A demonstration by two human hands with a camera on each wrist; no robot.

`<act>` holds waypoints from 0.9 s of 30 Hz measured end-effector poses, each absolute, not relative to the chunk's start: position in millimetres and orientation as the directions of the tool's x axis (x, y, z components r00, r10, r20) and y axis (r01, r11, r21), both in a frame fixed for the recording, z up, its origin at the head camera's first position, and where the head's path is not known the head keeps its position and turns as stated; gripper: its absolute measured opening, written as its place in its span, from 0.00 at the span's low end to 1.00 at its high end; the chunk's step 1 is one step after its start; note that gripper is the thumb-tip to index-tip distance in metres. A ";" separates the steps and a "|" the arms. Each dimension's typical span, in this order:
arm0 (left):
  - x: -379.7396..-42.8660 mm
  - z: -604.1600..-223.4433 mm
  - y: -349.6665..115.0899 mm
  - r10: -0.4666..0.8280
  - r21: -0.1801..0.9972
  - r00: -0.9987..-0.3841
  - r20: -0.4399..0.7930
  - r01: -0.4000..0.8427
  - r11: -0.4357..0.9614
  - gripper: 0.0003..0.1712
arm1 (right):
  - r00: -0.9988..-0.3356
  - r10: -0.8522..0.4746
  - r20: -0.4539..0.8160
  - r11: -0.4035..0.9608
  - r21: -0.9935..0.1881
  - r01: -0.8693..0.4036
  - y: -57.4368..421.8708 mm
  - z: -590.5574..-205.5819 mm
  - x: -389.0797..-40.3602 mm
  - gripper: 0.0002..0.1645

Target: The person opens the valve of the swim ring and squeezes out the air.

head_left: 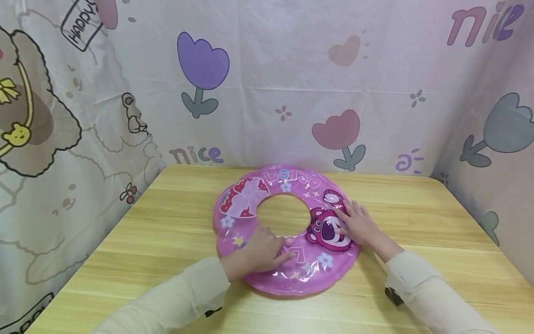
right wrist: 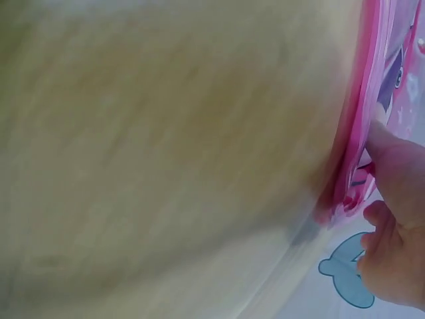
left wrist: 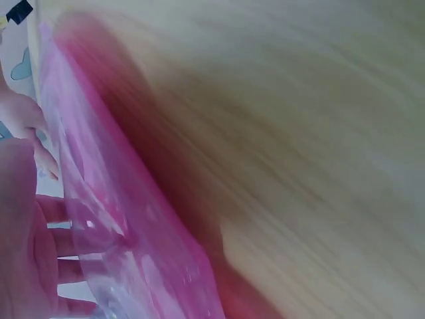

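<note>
A pink inflatable swim ring (head_left: 317,280) lies flat on the wooden table, printed with a bear's face, a strawberry bow, flowers and stars. My left hand (head_left: 260,250) rests on its near-left part, below the central hole. Over the bear print on the right side, my right hand (head_left: 359,225) lies with fingers spread. In the left wrist view, extended fingers of the left hand (left wrist: 43,259) touch the shiny ring (left wrist: 133,226). The right wrist view has the right hand (right wrist: 398,199) against the ring's edge (right wrist: 358,126), its fingertips partly hidden.
The light wooden table (head_left: 158,260) extends around the ring on all sides. A patterned cloth (head_left: 267,60) with tulips and lettering hangs behind the table and along both sides. Black straps (head_left: 393,296) show beneath the cream sleeves (head_left: 429,292).
</note>
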State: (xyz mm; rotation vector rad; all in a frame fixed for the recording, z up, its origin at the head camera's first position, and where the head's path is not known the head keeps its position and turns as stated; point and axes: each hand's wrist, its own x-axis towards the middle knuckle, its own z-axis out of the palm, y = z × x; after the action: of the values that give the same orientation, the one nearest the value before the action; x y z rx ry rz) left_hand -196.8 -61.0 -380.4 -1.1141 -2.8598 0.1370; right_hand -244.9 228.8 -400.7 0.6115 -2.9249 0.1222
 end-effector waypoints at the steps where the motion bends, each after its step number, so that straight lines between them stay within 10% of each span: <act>1: -196.9 -379.8 -59.3 0.683 -0.107 -0.730 0.030 0.677 0.728 0.30 | -0.909 -0.382 0.166 0.918 -0.043 -0.393 229.1 -400.9 -245.9 0.35; 17: -239.2 -349.9 -88.1 0.604 0.212 -0.796 0.030 0.596 0.775 0.31 | -0.818 -0.493 0.295 0.867 0.088 -0.491 208.0 -400.1 -219.9 0.28; 27: -267.0 -368.5 -141.0 0.475 0.143 -0.878 0.058 0.479 0.866 0.34 | -0.803 -0.563 0.198 0.805 -0.087 -0.586 176.0 -405.9 -175.5 0.39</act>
State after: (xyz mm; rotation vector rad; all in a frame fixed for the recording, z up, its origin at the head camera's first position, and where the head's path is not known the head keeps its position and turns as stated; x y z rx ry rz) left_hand -267.0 -141.0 -368.5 -0.7706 -3.0143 -0.2401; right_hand -175.5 176.0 -405.9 0.9067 -2.8288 0.2161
